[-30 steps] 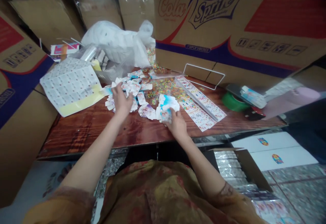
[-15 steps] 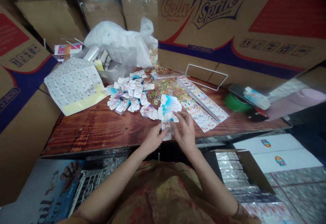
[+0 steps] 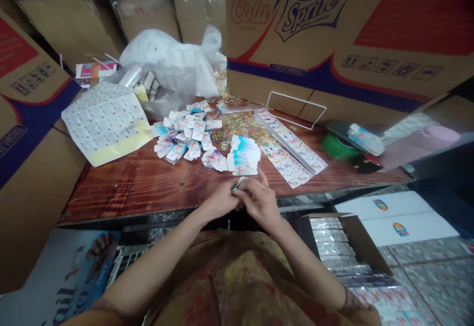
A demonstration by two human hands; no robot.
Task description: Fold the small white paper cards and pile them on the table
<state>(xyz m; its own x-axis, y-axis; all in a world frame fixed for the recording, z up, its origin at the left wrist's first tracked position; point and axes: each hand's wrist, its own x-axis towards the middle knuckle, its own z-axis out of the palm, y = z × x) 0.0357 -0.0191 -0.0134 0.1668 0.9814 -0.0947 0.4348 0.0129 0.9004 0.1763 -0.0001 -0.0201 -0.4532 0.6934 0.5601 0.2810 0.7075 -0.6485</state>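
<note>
Close together at the table's front edge, my left hand [image 3: 222, 198] and my right hand [image 3: 261, 198] both grip one small printed card box [image 3: 241, 183]. It looks white and pale blue, and my fingers hide most of it. Just beyond my right hand lies a fanned stack of flat blue-and-white card boxes [image 3: 244, 157] on the wooden table [image 3: 148, 187]. Left of that stack is a smaller group of purple-and-white cards [image 3: 215, 159]. A loose heap of small printed boxes [image 3: 188, 131] lies farther to the left.
Small colourful pieces [image 3: 237, 126] are scattered behind the stacks. Printed sticker strips [image 3: 289, 148] lie to the right, near a green tape roll [image 3: 338, 147]. A sheet of labels [image 3: 107, 123] and a white plastic bag [image 3: 166, 59] are at left. Large cardboard boxes [image 3: 333, 79] wall the back.
My left hand has left the heap and come over to my right hand. My right hand has drawn a card box off the fanned stack toward me, and both hands now hold it.
</note>
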